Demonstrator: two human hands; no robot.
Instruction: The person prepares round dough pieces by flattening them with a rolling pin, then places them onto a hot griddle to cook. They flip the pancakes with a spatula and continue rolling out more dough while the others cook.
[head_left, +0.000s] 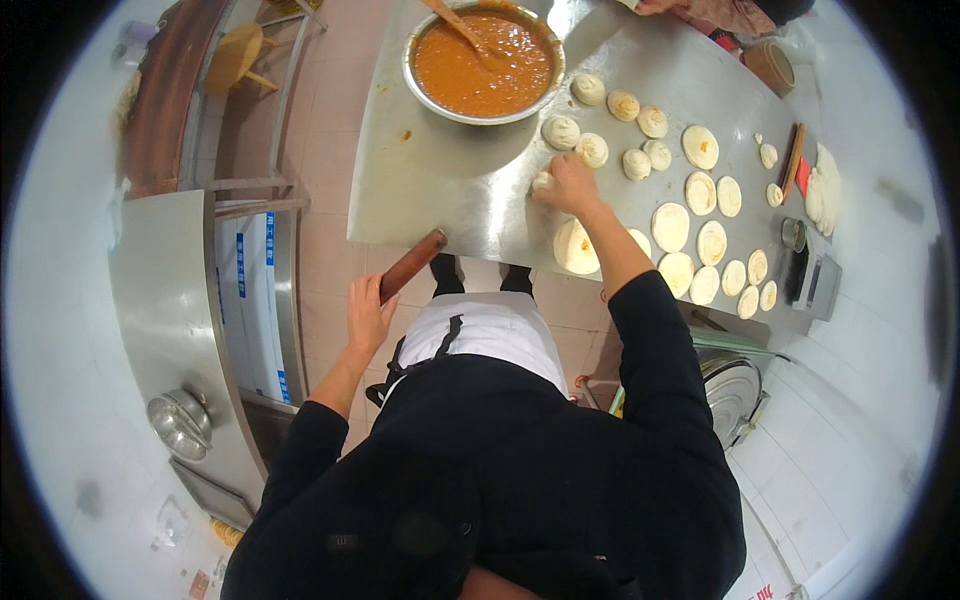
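My left hand (366, 315) grips one end of a dark wooden rolling pin (416, 264), whose far end reaches just over the front edge of the steel table (450, 195). On the tabletop my right hand (568, 184) has its fingers around a small piece of dough (541, 181), mostly hidden by the hand. Just beyond it sit twisted dough balls, among them a swirled one (592, 151) and another (561, 132). A large flattened dough disc (577, 246) lies by the front edge, below my right wrist.
A metal basin (489, 120) of orange-brown paste with a wooden spoon (466, 31) stands at the back left. Several flat dough rounds (670, 227) cover the right side. A scale (817, 277) and a dough mass (823, 189) are farther right. Another person's hand (654, 6) shows at the top.
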